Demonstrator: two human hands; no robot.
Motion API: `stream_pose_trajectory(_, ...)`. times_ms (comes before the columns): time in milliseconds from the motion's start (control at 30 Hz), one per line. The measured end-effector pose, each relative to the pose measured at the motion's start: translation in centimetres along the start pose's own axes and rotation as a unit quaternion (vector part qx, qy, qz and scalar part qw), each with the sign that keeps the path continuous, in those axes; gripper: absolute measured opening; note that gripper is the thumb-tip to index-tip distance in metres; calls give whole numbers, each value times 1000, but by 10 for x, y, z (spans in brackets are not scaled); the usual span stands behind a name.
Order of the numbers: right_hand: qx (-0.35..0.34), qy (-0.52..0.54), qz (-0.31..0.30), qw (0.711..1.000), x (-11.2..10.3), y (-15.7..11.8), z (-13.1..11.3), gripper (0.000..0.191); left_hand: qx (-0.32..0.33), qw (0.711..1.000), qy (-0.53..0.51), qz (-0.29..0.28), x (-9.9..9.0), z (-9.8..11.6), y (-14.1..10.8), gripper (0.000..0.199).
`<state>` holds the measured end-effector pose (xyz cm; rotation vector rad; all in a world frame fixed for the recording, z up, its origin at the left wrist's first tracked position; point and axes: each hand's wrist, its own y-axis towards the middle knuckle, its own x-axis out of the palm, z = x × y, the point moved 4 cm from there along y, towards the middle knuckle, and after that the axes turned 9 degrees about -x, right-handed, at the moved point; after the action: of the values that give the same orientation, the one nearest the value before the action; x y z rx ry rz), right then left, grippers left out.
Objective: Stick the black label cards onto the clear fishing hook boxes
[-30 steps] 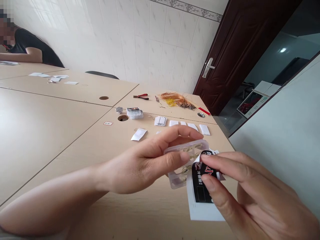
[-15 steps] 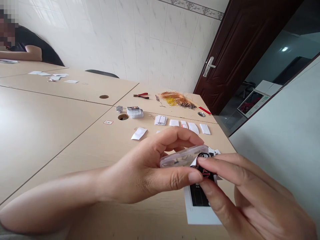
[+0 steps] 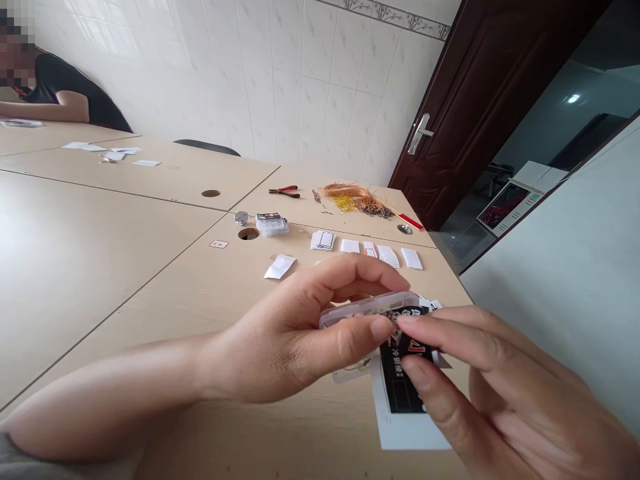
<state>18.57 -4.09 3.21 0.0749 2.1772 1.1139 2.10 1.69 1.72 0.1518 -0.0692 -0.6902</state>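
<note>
**Two bare hands hold a clear plastic case and a black label above a pale wooden surface**

The left hand [image 3: 300,340] grips the clear plastic case [image 3: 367,305], thumb across its front, forefinger curled over the top. The other left fingers are mostly hidden behind it. Thin, pale yellowish shapes show inside, but the thumb and label cover too much to make them out.

The right hand [image 3: 520,387] pinches the black label [image 3: 400,377] between thumb and forefinger. The label, printed in white and red, overlaps the case's right side; its own right part is hidden by those fingers. Whether the left thumb touches it is hard to tell. A white sheet [image 3: 405,435] shows beneath it; whether that rests on the surface [image 3: 115,267] is unclear. The picture's edge cuts off the right wrist.

Beyond the hands lie small white cards [image 3: 323,241], partly hidden by the left hand nearest the front, then stacked clear boxes [image 3: 271,225], pliers [image 3: 285,192] and a copper-coloured bundle [image 3: 353,195].

The surface's right edge slants down behind the right hand, near it. Left of the left forearm, open wood stretches broadly. At upper left, a person in black [image 3: 75,90] is cut off by the frame.
</note>
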Motion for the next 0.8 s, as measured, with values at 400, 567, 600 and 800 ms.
stream_pose_trajectory(400,-31,-34,-7,999,-5,-1,-2,23,28,999,21,-4,2,2,0,16)
stream_pose_trajectory(567,-76,-52,-2,996,-5,2,-4,22,39,999,8,-13,3,3,-1,16)
stream_pose_trajectory(600,-75,-54,-3,996,-5,3,-3,22,41,999,10,-13,3,3,-1,16)
stream_pose_trajectory(800,-67,-45,-6,997,-3,4,-2,22,48,997,53,15,1,4,-1,19)
